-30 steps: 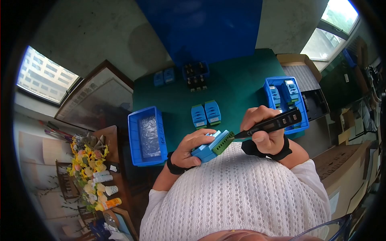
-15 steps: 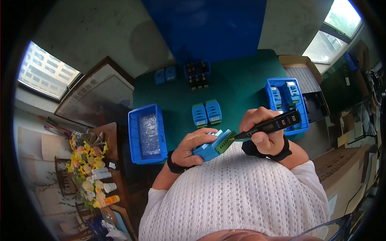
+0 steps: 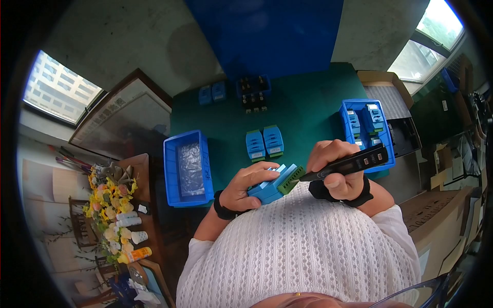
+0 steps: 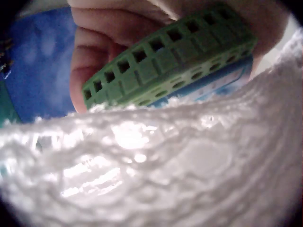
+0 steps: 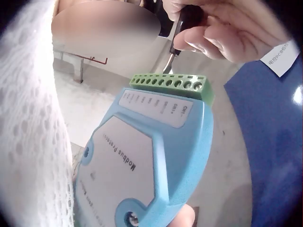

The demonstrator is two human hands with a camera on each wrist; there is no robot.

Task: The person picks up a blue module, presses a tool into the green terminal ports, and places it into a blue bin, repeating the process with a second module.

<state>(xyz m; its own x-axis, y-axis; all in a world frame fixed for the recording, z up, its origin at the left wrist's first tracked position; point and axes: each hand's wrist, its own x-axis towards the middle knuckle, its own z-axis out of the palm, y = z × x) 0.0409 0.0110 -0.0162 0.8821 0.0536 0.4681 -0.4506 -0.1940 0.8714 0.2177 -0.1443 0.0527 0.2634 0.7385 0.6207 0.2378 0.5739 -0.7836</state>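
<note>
The left hand (image 3: 242, 188) grips a light blue module (image 3: 266, 191) in front of the white knit top. A green terminal strip (image 3: 292, 180) runs along the module's right side. Curled round a black electric screwdriver (image 3: 349, 164), the right hand (image 3: 335, 169) holds it with the tip at the strip. In the right wrist view the metal bit (image 5: 168, 64) meets the green strip (image 5: 170, 82) near its row of round holes; whether it sits in a hole I cannot tell. White printed labels cover the module's face (image 5: 125, 161). Square openings show in the strip (image 4: 165, 56) in the left wrist view.
Two blue modules (image 3: 264, 143) lie on the green table (image 3: 308, 97). A blue bin (image 3: 169, 174) holding clear plastic stands at left, another bin (image 3: 389, 149) with several modules at right. Dark parts fill a bin (image 3: 252, 87) at the back, beside two more modules (image 3: 212, 93).
The held module and its green strip have shifted slightly right and up in the head view. Both hands keep their holds, and the screwdriver tip stays at the strip. The head view has shifted a little.
</note>
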